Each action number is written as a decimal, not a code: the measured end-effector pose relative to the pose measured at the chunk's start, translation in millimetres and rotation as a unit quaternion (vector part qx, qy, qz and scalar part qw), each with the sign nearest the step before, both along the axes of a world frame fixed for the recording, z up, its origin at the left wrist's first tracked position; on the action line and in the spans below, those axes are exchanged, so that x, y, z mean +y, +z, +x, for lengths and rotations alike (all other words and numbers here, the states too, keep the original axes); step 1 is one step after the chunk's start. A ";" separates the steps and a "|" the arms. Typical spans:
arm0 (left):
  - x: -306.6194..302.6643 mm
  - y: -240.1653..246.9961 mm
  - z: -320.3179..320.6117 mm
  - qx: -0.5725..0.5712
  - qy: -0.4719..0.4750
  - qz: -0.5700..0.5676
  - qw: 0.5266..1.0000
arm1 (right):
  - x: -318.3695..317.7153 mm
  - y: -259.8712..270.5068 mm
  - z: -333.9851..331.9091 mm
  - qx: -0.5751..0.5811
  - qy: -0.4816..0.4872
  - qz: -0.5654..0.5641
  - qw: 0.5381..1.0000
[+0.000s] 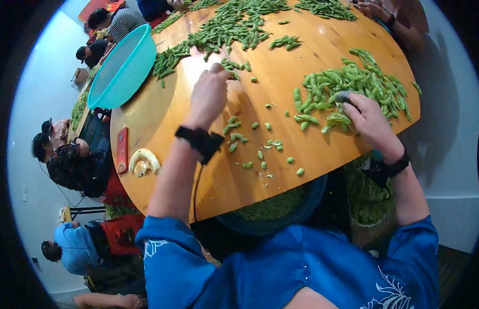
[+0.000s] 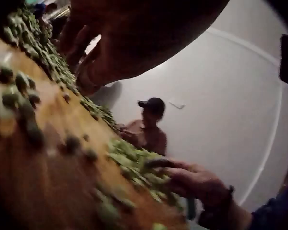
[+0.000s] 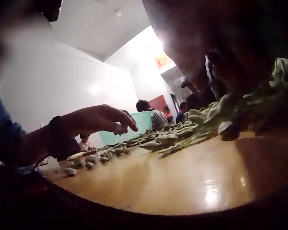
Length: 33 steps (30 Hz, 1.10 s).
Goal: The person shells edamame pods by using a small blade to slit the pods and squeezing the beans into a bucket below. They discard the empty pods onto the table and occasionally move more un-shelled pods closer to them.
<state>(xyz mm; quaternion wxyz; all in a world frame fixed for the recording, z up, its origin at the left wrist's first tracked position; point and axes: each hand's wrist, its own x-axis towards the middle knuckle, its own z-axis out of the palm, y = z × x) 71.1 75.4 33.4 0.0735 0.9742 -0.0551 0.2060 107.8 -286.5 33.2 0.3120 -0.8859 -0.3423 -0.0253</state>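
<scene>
My left hand [image 1: 208, 98] hangs over the table, fingers bent downward, beside a few small green pods [image 1: 232, 65]; in the right wrist view this hand [image 3: 98, 120] has loosely bent fingers and nothing visible in them. At the near edge of a heap of bright green pods [image 1: 373, 82], my right hand [image 1: 372, 121] pinches a pod [image 1: 340, 107] between thumb and a finger with a dark tip cover. The left wrist view shows the right hand [image 2: 197, 181] at the same heap. Shelled beans [image 1: 263, 165] lie scattered between the hands.
Long heaps of pods [image 1: 229, 26] cover the far side of the wooden table [image 1: 198, 185]. A turquoise basket [image 1: 123, 69], red phone-like object [image 1: 122, 149] and peel-like ring [image 1: 145, 160] are left. A tub [image 1: 280, 206] stands below the near edge. Other people sit around.
</scene>
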 end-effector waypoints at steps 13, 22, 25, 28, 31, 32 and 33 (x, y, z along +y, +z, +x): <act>20.5 4.1 29.4 -0.015 -0.038 -0.096 0.995 | 38.5 25.1 -18.2 0.347 0.048 0.177 0.920; -90.2 -9.8 -83.4 0.083 -0.046 -0.571 0.816 | 100.4 23.7 -47.9 0.388 0.122 0.199 0.892; -92.8 -17.5 -88.2 0.068 -0.067 -0.583 0.807 | 99.6 20.5 -54.7 0.425 0.118 0.208 0.873; -93.0 -24.1 -88.1 0.053 -0.078 -0.553 0.828 | 98.6 15.6 -60.4 0.449 0.113 0.245 0.852; -94.2 -25.9 -90.6 0.049 -0.076 -0.531 0.842 | 98.3 12.6 -64.3 0.449 0.103 0.219 0.860; -95.2 -25.6 -92.2 0.051 -0.069 -0.530 0.844 | 98.8 13.2 -66.5 0.461 0.100 0.238 0.849; -96.0 -25.8 -93.6 0.047 -0.069 -0.531 0.843 | 100.0 13.7 -68.4 0.473 0.099 0.257 0.837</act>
